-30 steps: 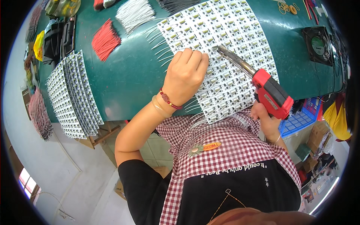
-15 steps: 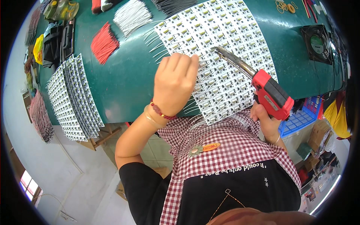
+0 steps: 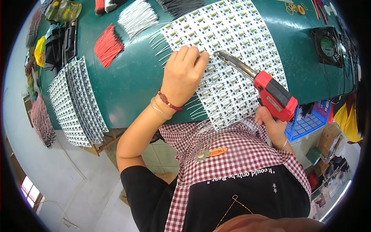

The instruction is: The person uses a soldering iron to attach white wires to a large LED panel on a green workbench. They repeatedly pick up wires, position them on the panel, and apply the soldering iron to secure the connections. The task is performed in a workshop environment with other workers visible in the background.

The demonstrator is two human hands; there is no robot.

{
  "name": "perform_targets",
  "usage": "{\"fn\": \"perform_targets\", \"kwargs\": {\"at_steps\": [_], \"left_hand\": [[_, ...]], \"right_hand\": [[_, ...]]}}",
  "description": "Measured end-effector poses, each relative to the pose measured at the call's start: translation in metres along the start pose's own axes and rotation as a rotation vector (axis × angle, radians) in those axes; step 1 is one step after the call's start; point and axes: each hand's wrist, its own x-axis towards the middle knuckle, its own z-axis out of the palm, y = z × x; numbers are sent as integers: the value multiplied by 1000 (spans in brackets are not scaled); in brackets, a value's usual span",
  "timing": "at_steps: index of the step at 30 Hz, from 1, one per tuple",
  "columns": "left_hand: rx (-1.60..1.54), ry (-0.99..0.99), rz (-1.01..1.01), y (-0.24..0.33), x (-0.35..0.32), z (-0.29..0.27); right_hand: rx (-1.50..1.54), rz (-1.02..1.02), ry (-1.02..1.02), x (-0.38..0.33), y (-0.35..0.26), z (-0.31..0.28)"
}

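Note:
My left hand [image 3: 184, 73] is closed in a pinch over the left part of a white panel of small circuit boards [image 3: 241, 54]. A thin white wire [image 3: 212, 53] seems to be in its fingertips, mostly hidden by the fingers. My right hand [image 3: 271, 125] grips a red and black soldering gun [image 3: 275, 94] by its handle. The gun's metal tip points up and left, close to my left fingertips, over the panel. White wires [image 3: 157, 41] stick out past the panel's left edge, in a row above my left hand and another below it.
On the green table [image 3: 135, 89] lie bundles of red wires [image 3: 109, 45], white wires [image 3: 137, 17] and black wires [image 3: 179, 7]. More board panels [image 3: 77, 102] are stacked at the left edge. A black fan [image 3: 327, 46] stands at right, above a blue basket [image 3: 309, 120].
My left hand has shifted slightly right and away from me. The soldering gun in my right hand has moved a little left, its tip now nearer my left fingertips.

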Motion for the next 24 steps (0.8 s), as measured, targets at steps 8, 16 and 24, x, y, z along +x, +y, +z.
{"fn": "perform_targets", "kwargs": {"at_steps": [8, 16, 24], "left_hand": [[-88, 25, 17, -2, -2, 4], [-105, 28, 7, -2, -1, 4], [-91, 24, 5, -1, 0, 3]], "right_hand": [[-80, -28, 35, 4, -11, 8], [-168, -113, 48, 2, 5, 6], [-101, -9, 17, -2, 0, 1]]}}
